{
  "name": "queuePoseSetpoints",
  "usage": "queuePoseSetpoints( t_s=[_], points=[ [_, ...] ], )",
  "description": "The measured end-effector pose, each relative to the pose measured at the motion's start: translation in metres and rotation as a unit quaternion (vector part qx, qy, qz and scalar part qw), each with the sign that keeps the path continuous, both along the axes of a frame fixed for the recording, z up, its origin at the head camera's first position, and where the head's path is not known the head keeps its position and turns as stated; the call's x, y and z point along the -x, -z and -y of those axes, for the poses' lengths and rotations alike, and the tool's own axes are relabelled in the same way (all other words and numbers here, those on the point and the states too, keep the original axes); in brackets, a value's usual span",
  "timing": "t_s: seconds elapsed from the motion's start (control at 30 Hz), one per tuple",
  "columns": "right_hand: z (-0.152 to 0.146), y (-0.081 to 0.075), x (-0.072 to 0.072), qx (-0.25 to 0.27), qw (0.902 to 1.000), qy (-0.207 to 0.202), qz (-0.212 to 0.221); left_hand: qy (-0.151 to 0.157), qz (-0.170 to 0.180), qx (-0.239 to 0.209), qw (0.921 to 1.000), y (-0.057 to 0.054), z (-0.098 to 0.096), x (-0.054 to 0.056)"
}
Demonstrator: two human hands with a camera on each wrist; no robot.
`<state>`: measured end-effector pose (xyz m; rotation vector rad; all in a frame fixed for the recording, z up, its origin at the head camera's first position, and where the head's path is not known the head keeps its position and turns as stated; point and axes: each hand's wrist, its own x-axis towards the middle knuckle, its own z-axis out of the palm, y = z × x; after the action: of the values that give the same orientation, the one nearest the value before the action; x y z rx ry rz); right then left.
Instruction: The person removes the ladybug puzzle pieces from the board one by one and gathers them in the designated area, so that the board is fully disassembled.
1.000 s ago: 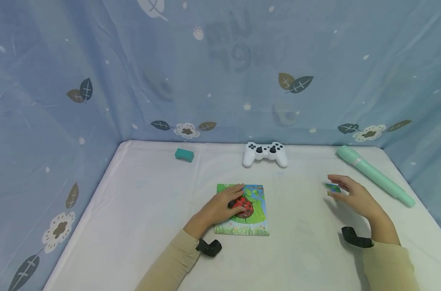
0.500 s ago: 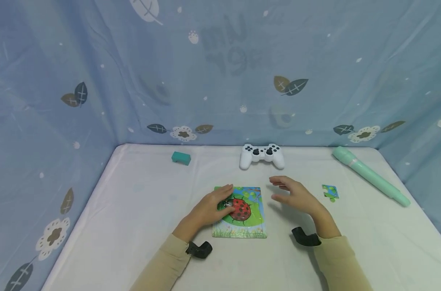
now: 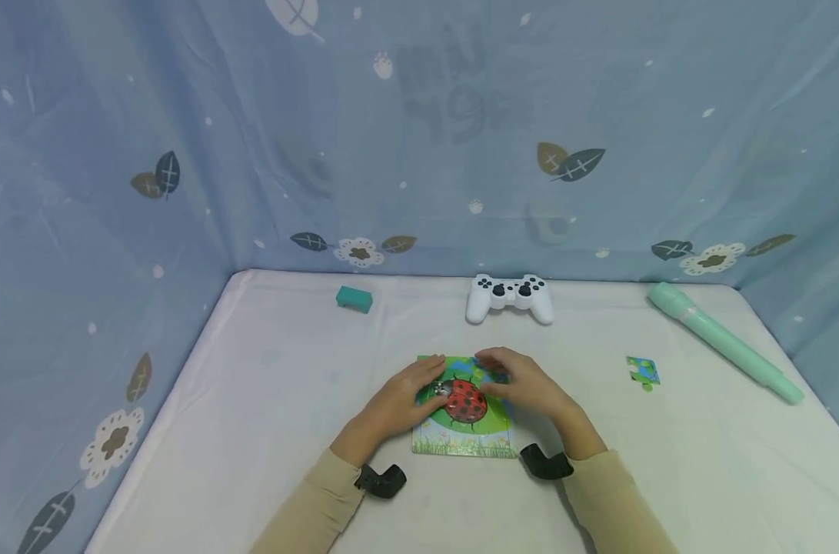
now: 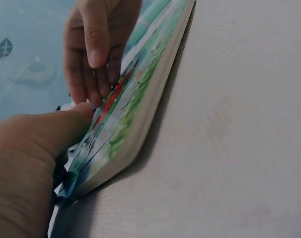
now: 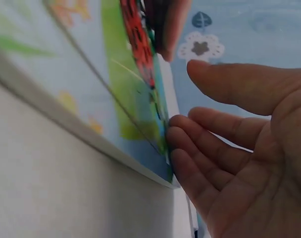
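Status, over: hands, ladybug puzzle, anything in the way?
Left hand over left side of ladybug puzzle, right hand at its right edge. Puzzle face up. Loose piece apart, to the right. Nothing seen blocking either hand.

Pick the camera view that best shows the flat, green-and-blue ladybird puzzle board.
Head: the flat, green-and-blue ladybird puzzle board lies face-up inside the frame, only partly covered. Left wrist shows it steeply slanted; right wrist, a cropped close-up.
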<state>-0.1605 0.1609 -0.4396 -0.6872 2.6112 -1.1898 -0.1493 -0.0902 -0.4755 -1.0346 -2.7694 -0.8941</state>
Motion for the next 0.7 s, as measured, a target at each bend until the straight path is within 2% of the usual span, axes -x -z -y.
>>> queuePoseSetpoints(
  t_s=[0.3, 0.7],
  points=[
    [0.009, 0.006, 0.0, -0.016, 0.9991, 0.008, -0.037, -0.006, 0.011, 0.029, 0.9995, -0.003, 0.0, 0.001],
    [0.015, 0.013, -0.002, -0.03, 0.9983, 0.03, -0.04, -0.015, 0.024, 0.042, 0.9987, -0.004, -0.002, 0.001]
  ],
)
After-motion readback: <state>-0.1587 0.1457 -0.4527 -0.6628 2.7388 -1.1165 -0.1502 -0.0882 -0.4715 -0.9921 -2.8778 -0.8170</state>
